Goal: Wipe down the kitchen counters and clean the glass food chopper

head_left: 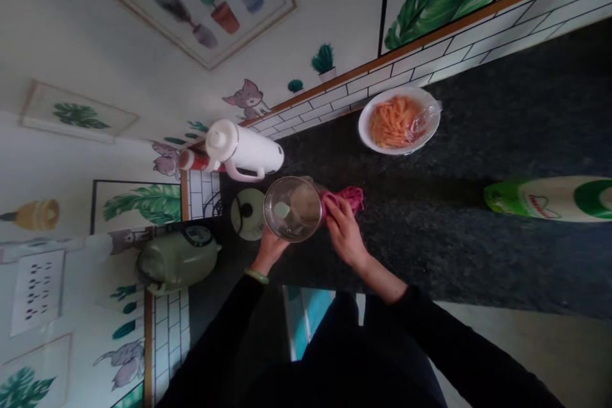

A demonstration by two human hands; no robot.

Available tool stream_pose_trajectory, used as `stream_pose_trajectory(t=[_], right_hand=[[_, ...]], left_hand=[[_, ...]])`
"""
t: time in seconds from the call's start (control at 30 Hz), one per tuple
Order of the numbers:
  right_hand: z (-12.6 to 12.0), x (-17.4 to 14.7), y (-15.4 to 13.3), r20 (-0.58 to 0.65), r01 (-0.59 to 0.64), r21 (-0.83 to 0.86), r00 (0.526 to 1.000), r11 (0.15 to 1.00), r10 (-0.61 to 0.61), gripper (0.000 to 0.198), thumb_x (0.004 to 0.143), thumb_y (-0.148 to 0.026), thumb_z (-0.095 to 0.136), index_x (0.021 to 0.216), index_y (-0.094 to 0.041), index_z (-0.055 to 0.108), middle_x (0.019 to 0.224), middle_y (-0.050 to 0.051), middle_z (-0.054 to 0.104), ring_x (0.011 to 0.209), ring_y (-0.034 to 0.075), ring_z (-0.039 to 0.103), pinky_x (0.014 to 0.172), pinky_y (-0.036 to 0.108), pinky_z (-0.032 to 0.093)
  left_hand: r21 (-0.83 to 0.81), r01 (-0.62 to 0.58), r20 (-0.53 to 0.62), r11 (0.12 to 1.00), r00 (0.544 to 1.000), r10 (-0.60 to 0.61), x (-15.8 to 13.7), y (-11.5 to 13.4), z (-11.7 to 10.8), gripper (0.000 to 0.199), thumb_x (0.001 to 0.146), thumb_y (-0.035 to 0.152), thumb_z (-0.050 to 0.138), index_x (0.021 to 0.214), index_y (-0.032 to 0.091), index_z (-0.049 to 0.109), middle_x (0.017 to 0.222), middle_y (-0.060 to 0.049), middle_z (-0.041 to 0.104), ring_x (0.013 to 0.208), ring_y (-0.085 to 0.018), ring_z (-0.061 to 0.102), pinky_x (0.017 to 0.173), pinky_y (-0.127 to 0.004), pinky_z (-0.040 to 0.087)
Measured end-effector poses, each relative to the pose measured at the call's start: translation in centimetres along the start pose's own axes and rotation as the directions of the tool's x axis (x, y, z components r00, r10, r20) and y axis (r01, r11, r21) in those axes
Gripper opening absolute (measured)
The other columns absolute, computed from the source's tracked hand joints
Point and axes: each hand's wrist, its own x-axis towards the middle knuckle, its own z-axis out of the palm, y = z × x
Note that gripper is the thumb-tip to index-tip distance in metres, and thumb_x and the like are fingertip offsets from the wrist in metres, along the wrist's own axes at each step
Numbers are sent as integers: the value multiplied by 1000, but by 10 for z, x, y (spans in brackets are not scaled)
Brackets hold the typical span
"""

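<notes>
My left hand (271, 250) grips the lower edge of a clear round glass piece (292, 224) with a metal-looking rim. A pale green spot shows near its middle, and I cannot tell whether it is a lid or a vessel. Closed around a bunched pink cloth (352, 196), my right hand (344, 229) is at the glass piece's right side. The cloth touches or nearly touches the rim, and part of it hangs out beyond my fingers. Just left of the glass piece, a pale green round lid (236, 213) with a black knob is partly covered by it.
A white jug (258, 150) stands by the wall, close beyond the glass piece. Farther right on the dark counter (459, 242) are a bowl of orange strips (396, 121) under plastic film and a green-and-white bottle (545, 197). A green appliance (179, 258) sits at left.
</notes>
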Motion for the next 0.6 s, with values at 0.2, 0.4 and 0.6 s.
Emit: stream_pose_trajectory(t=[0.2, 0.4, 0.6], right_hand=[[6, 60, 6, 301, -61, 243, 954, 968, -16, 55, 105, -54, 35, 140, -26, 67, 154, 4, 57, 150, 24, 43, 130, 46, 26], [21, 138, 19, 610, -390, 253, 774, 885, 166, 66, 105, -62, 27, 120, -23, 77, 129, 5, 76, 130, 26, 63, 121, 45, 41], [24, 61, 42, 204, -304, 263, 945, 916, 255, 75, 101, -72, 23, 143, -24, 62, 157, 7, 55, 152, 23, 42, 130, 45, 25]], left_hand=[[43, 21, 39, 999, 999, -23, -1, -7, -3, 37, 62, 42, 86, 81, 22, 62, 82, -5, 70, 86, -28, 69, 91, -51, 58], [-34, 123, -38, 992, 991, -125, -1, -9, 1, 44, 55, 43, 89, 81, 23, 61, 81, -5, 71, 84, -27, 70, 87, -51, 60], [-4, 39, -12, 999, 999, -39, -1, -1, -1, 39, 60, 46, 87, 79, 23, 62, 86, -6, 73, 92, -29, 71, 94, -53, 58]])
